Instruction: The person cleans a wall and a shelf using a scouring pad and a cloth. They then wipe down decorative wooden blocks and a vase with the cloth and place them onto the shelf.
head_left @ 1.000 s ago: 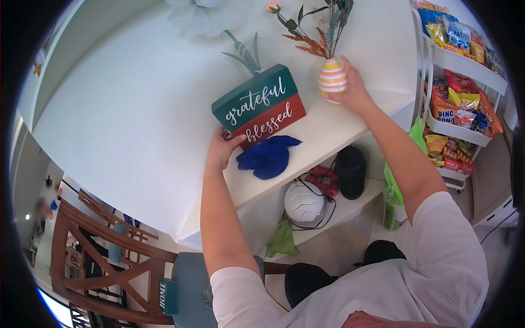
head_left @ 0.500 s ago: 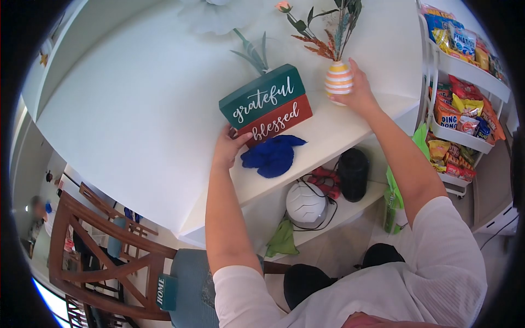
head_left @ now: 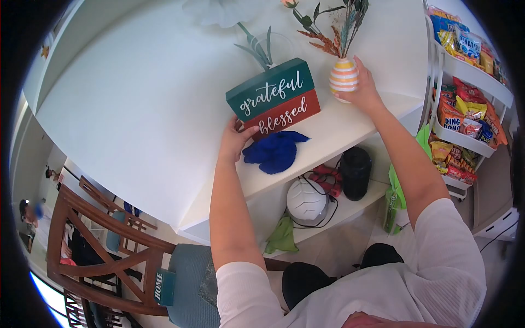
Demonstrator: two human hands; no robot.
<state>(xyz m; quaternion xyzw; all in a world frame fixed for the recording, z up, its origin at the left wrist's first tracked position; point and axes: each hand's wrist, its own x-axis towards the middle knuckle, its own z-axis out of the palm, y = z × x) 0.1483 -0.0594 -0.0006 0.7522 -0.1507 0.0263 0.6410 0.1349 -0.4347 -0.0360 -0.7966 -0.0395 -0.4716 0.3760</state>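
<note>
My left hand (head_left: 237,139) grips the lower left corner of the red "blessed" block (head_left: 302,112), thumb on its front. On top of that block sits the green "grateful" block (head_left: 262,94); the stack stands on the white shelf (head_left: 328,134). A crumpled blue cloth (head_left: 277,153) lies just in front of it. My right hand (head_left: 365,90) is wrapped around the right side of a white vase with yellow and orange stripes (head_left: 343,77), which holds flower stems and leaves (head_left: 333,41). Behind the blocks rises a large pale flower (head_left: 219,11) with a green stem; its base is hidden.
A white cart (head_left: 470,74) with snack packs stands at right. The lower shelf holds a white rounded object (head_left: 306,201), cables and a black cylinder (head_left: 355,172). A wooden chair (head_left: 104,246) with a green "HOME" block (head_left: 165,287) is at left; a person (head_left: 41,218) is behind it.
The view has shifted slightly. My left hand and the blocks have moved a little right and back along the shelf. My right hand stays on the vase. The background person shows more.
</note>
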